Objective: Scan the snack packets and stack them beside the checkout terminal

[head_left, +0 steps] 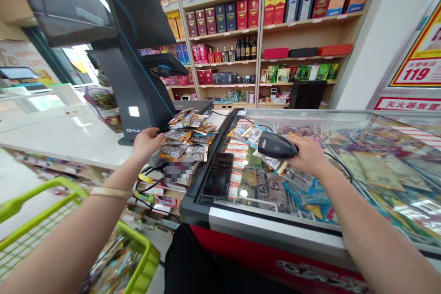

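Note:
In my right hand [305,154] is a black handheld barcode scanner [277,145], its head pointing left over the glass-topped freezer [220,215]. Beneath the scanner, several small packets [253,136] lie on the glass. My left hand [149,143] is at the left edge of a heap of small snack packets [189,135] on the counter. Its fingers are slightly bent and apart, and I see nothing held in them. A black phone [218,174] lies flat on the glass between the heap and the scanner.
A dark register stand [138,64] with screens rises behind my left hand. At lower left is a green shopping basket [146,257] with packets inside. A scanner cable [339,163] trails right. Shelves [223,34] of boxes and bottles line the back wall.

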Motion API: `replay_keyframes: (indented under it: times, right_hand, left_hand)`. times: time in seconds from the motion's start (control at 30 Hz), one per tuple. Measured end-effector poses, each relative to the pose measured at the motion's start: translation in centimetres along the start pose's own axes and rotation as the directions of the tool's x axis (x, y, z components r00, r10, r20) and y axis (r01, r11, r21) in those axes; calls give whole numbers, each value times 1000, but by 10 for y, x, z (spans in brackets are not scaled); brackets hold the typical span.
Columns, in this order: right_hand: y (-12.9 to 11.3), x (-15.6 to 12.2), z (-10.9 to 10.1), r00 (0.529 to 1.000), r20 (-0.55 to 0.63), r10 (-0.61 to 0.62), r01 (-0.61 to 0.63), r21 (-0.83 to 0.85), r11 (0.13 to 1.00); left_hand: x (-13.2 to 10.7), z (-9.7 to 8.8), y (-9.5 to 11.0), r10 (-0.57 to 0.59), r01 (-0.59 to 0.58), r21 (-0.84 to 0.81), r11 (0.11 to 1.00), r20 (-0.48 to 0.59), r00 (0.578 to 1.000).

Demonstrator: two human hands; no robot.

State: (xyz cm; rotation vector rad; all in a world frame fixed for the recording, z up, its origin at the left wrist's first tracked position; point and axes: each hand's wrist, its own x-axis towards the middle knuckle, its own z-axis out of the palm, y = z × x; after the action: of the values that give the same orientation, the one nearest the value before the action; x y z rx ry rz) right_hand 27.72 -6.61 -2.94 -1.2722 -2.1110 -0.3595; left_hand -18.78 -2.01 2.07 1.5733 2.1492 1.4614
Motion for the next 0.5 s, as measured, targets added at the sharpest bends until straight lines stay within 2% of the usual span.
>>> replay_keyframes:
  times: [0.1, 0.17, 0.23, 0.3, 0.37, 0.43, 0.5]
  right_hand:
    - [5, 1, -4, 999, -27, 47, -48, -45, 998]
    - [10, 1, -6, 995, -55, 79, -83, -58, 995]
    - [14, 1, -7, 990, -84, 114, -119, -55, 991]
    - [17, 0, -8, 984, -104, 143, -148, -48, 988]
    - [18, 0, -8, 982, -104, 157, -162, -44, 986]
    - [18, 0, -9, 983, -85, 160, -164, -44, 985]
    - [17, 1, -10, 985, -59, 165, -167, -43, 985]
  left_hand:
    - [-18, 10, 8, 212, -207, 188, 960, -3, 977]
    - [-39, 25, 22, 338, -351, 154, 923, 108, 935]
    - [-65, 48, 41, 398, -420, 4, 908, 310, 863]
    - [-91, 75, 61, 430, -427, -119, 897, 464, 774]
    - [-114, 103, 80, 433, -395, -195, 898, 558, 708]
    - [-128, 129, 96, 406, -332, -238, 913, 615, 676]
    - [-135, 152, 107, 324, -147, -310, 939, 662, 676]
